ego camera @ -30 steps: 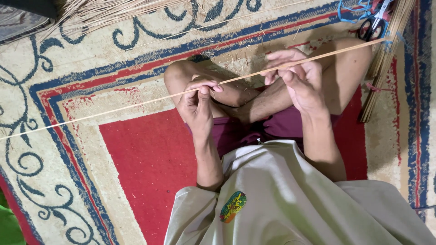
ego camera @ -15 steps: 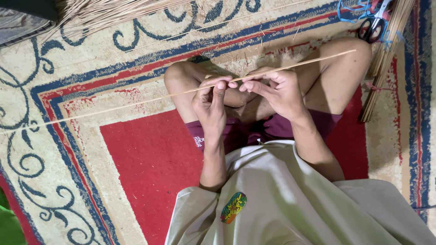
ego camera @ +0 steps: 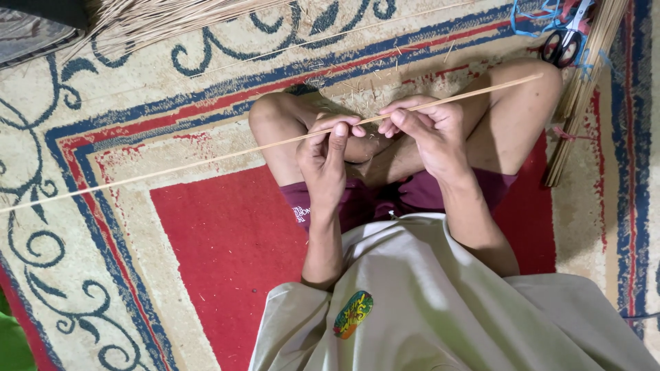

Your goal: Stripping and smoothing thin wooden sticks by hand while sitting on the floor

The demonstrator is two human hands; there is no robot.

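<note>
A long thin pale reed stick runs across the view from the far left edge up to the right knee. My left hand pinches it near the middle, fingers closed around it. My right hand grips the same stick a little further right, fingers curled over it. Both hands hover above my crossed bare legs, and the two hands almost touch. I sit on a patterned rug in red, cream and blue.
A heap of dry straw-like stalks lies at the top left. A bundle of straight sticks lies at the right, beside scissors and blue string. Fine shavings litter the rug near my legs.
The stick has slid leftward through my hands, so less of it sticks out past my right knee. My two hands have come closer together.
</note>
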